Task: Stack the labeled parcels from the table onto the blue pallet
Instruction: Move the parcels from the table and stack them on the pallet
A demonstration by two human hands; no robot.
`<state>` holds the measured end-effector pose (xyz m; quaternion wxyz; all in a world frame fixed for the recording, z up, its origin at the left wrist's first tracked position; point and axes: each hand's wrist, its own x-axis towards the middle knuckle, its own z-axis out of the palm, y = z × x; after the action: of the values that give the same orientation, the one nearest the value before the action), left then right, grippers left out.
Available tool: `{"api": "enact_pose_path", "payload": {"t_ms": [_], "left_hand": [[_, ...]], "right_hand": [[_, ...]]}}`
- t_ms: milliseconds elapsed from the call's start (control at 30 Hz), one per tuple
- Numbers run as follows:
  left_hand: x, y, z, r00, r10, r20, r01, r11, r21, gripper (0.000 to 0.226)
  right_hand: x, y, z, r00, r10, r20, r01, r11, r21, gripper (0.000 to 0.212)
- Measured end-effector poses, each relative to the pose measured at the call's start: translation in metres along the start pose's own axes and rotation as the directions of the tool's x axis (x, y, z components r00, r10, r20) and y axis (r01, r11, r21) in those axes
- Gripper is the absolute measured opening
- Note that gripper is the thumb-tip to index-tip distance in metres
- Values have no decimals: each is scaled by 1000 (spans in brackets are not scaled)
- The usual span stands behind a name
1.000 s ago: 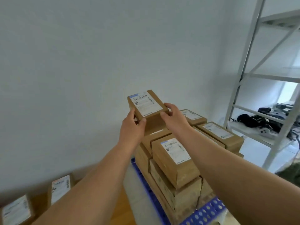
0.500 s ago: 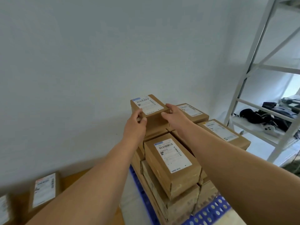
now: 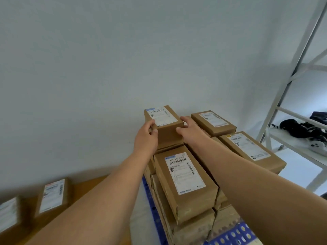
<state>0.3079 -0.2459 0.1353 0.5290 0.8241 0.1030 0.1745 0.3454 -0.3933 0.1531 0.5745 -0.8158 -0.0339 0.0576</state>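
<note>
Two hands on the top parcel, and the stack is the worry

Both hands are on it: the left hand (image 3: pixel 146 134) grips the near left corner of the top parcel (image 3: pixel 163 121), thumb on the front face, while the right hand (image 3: pixel 188 128) wraps the near right corner. The hands sit apart, one on each side, clamped on the cardboard. The parcel sits at the far left of the pile on the blue pallet (image 3: pixel 231 236), highest of the lot, close to the wall (image 3: pixel 123 68).

Now the risk. That parcel looks to be resting on a narrow column, and I can't tell how squarely it sits on the box beneath. Let go with it overhanging and it could tip toward the wall or slide onto the labeled parcel in front (image 3: pixel 184 181). A sideways shove while squaring it up could nudge the boxes below out of line. More parcels wait on the tabletop (image 3: pixel 85 190), including one by the wall (image 3: pixel 53 197), so a wobbly tower here only gets worse.
</note>
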Motion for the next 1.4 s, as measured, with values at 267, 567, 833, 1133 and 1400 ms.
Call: {"api": "enact_pose_path", "payload": {"t_ms": [267, 567, 833, 1133, 1400], "left_hand": [[-11, -2, 4, 997, 42, -58, -40, 998, 44, 40], [-14, -3, 5, 996, 66, -56, -62, 996, 70, 46], [-19, 0, -12, 977, 19, -214, -14, 1000, 23, 52], [-75, -58, -122, 838, -183, -514, 274, 956, 106, 49], [-123, -169, -262, 660, -429, -617, 581, 812, 56, 56]], "right_hand": [[1, 5, -2, 999, 8, 32, -8, 1000, -10, 56], [-1, 4, -2, 1000, -9, 25, 8, 1000, 10, 58], [-34, -42, 19, 944, -312, -104, 298, 945, -133, 62], [-91, -56, 158, 873, -375, 311, 371, 926, 73, 52], [-126, -48, 284, 811, -270, 519, 291, 956, 43, 51]]}}
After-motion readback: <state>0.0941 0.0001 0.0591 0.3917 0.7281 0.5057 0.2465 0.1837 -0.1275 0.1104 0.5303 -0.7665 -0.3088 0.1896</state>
